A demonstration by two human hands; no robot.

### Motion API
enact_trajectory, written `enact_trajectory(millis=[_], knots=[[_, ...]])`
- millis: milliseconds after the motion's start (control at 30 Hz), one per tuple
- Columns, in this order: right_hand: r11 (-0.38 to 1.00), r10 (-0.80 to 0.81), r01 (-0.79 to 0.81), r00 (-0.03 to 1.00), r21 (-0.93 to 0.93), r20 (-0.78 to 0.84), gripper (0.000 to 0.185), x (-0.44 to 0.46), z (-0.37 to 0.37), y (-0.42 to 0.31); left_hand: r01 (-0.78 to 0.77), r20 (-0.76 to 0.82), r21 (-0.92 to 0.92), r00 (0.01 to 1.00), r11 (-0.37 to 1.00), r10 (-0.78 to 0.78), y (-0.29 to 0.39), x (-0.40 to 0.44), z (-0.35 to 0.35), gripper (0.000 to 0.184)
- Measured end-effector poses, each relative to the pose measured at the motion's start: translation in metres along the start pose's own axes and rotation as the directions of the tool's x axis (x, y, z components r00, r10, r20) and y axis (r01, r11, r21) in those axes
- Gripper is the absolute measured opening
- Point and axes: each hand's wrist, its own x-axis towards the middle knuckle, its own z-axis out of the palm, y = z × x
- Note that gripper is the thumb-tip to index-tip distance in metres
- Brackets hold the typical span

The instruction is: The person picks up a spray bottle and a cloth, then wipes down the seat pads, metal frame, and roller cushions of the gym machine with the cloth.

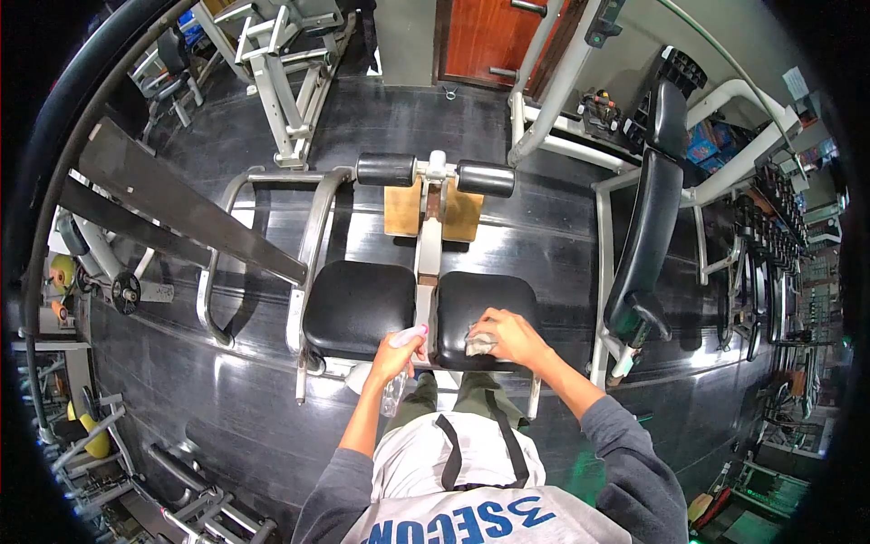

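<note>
My left hand [392, 360] is wrapped round a clear spray bottle [394, 395] with a white and pink spray head, held at the front edge between two black padded seats. In my right hand [509, 336] is a bunched, pale cloth [480, 340], pressed onto the right seat pad [476, 295]. The left seat pad [358, 308] lies just beyond my left hand. A pale metal post runs between the pads to a pair of black foam rollers [387, 169].
Wooden plates [401, 211] sit below the rollers. A bench with a black backrest [645, 236] stands to the right. A metal frame [317, 218] and a long dark beam [181, 195] are at the left. Dumbbell racks [770, 218] line the far right.
</note>
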Motion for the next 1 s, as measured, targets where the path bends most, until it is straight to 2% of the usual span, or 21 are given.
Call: enact_trajectory(millis=[67,133,167,233,333,433,533,600,700,800,867,933,1000], knots=[[0.996,0.051,-0.052,0.999,-0.075,-0.009,0.034,0.003,0.002,0.003,-0.019,0.014,0.025,1.0,1.0,0.019,-0.002,0.0,-0.001,0.023],[0.956,0.244,-0.263,0.959,-0.132,-0.143,0.034,0.013,0.016,-0.007,-0.028,0.022,0.117,0.999,0.993,0.025,-0.003,-0.001,-0.002,0.025],[0.948,0.241,-0.274,0.95,-0.163,-0.196,0.033,0.017,0.025,-0.011,-0.031,0.034,0.12,0.999,0.992,0.027,-0.004,0.0,-0.002,0.025],[0.963,0.194,-0.231,0.953,-0.142,-0.235,0.035,0.022,0.039,-0.026,-0.091,0.005,0.116,0.996,0.989,0.091,-0.008,0.0,-0.002,0.028],[0.969,0.177,-0.211,0.955,-0.128,-0.239,0.036,0.016,0.045,-0.052,-0.08,0.031,0.057,0.996,0.995,0.078,-0.005,-0.002,-0.002,0.029],[0.994,0.086,-0.098,0.97,-0.042,-0.227,0.043,-0.008,0.04,-0.054,-0.084,0.025,0.041,0.996,0.996,0.083,0.001,-0.007,0.001,0.027],[0.989,0.043,-0.077,0.967,-0.126,-0.252,0.044,-0.037,0.036,-0.032,-0.094,0.035,0.04,0.995,0.995,0.092,-0.001,-0.005,-0.001,0.023],[0.984,0.074,-0.113,0.963,-0.138,-0.261,0.045,-0.046,0.034,-0.027,-0.091,0.047,0.036,0.995,0.995,0.089,-0.004,-0.003,-0.002,0.023],[0.96,0.149,-0.223,0.918,-0.169,-0.367,0.043,-0.038,0.045,-0.038,-0.083,0.063,0.069,0.995,0.994,0.079,-0.007,-0.002,-0.003,0.023],[0.974,0.138,-0.202,0.893,-0.107,-0.429,0.04,-0.016,0.066,-0.059,-0.13,0.046,0.068,0.991,0.989,0.127,-0.007,-0.002,-0.003,0.028],[0.979,0.147,-0.191,0.898,-0.068,-0.415,0.039,-0.016,0.066,-0.069,-0.086,0.058,0.105,0.995,0.991,0.08,0.001,-0.006,-0.003,0.024],[0.986,0.154,-0.169,0.903,0.0,-0.402,0.039,-0.021,0.061,-0.065,-0.114,0.054,0.08,0.992,0.99,0.11,-0.001,-0.004,-0.004,0.024],[0.985,0.153,-0.171,0.91,-0.012,-0.385,0.041,-0.035,0.054,-0.057,-0.132,0.05,0.049,0.99,0.99,0.129,-0.006,-0.004,-0.004,0.024]])
